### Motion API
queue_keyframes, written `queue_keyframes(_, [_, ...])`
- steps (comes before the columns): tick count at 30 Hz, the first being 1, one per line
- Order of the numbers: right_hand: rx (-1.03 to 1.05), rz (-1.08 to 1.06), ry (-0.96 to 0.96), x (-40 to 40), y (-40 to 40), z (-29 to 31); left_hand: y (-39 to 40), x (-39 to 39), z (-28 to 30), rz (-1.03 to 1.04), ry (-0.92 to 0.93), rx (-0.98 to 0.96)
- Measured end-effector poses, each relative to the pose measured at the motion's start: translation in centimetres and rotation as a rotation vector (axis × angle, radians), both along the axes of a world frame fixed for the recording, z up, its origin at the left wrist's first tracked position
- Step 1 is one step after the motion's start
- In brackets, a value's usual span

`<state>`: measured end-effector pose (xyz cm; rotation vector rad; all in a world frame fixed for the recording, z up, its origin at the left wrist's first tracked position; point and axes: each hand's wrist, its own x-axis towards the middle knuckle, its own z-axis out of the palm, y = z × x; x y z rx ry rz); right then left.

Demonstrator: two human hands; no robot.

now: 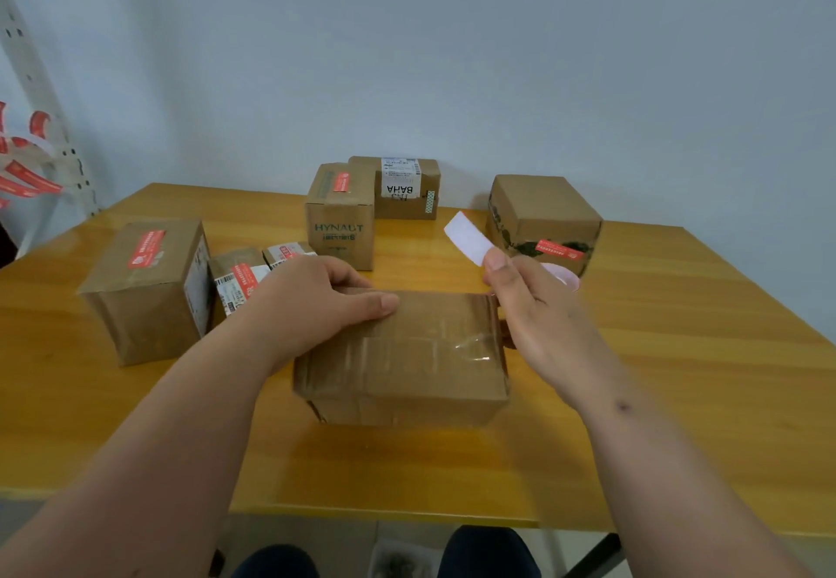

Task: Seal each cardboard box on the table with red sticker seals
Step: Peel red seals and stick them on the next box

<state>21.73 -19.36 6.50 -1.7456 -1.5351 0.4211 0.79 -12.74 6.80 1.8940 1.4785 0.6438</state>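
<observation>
A taped cardboard box (407, 356) lies in front of me on the wooden table (678, 351), with no red seal showing on its top. My left hand (312, 301) rests on its far left corner, fingers curled over the back edge. My right hand (538, 306) hovers at the box's right end and pinches a sticker strip (468, 238) between thumb and fingers; only the strip's white side faces me. Five more boxes stand behind: a large one (149, 288) at left, two small ones (239, 274) (287, 254), a HYNAUT box (341, 215), and one at right (543, 220), all carrying red seals.
A box with a white label (402, 186) stands at the back by the wall. Strips of red seals (27, 179) hang from a white rack at far left. The table's near edge runs just above my knees.
</observation>
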Motion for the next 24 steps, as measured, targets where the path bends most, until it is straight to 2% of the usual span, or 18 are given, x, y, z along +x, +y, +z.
queue_keyframes(3, [0.047, -0.027, -0.103, 0.1, 0.4, -0.9, -0.2, 0.7, -0.8, 0.054, 0.187, 0.204])
queue_keyframes(4, [0.099, -0.035, -0.131, 0.2, 0.6, -1.1, -0.3, 0.9, -0.9, 0.056, 0.188, 0.293])
queue_keyframes(7, [0.274, -0.012, -0.22, 0.5, 0.9, -1.0, -1.4, 1.3, 0.3, 0.066, -0.042, 0.456])
queue_keyframes(9, [0.399, 0.026, -0.327, 0.7, 1.1, -0.8, -2.2, 1.5, 1.5, 0.09, -0.24, 0.372])
queue_keyframes(11, [0.528, 0.039, -0.447, 0.9, 1.5, -0.9, -2.9, 1.6, 2.8, 0.099, -0.354, 0.242])
queue_keyframes(16, [0.817, 0.045, -0.566, 1.2, 2.2, -1.6, -2.8, 0.8, 3.4, 0.062, -0.407, 0.099])
queue_keyframes(20, [0.873, 0.052, -0.599, 1.2, 2.4, -1.5, -2.3, 0.1, 2.6, -0.021, -0.442, 0.068])
queue_keyframes(24, [0.833, 0.075, -0.602, 1.2, 2.4, -1.4, -2.1, -0.1, 2.0, 0.066, -0.514, 0.14])
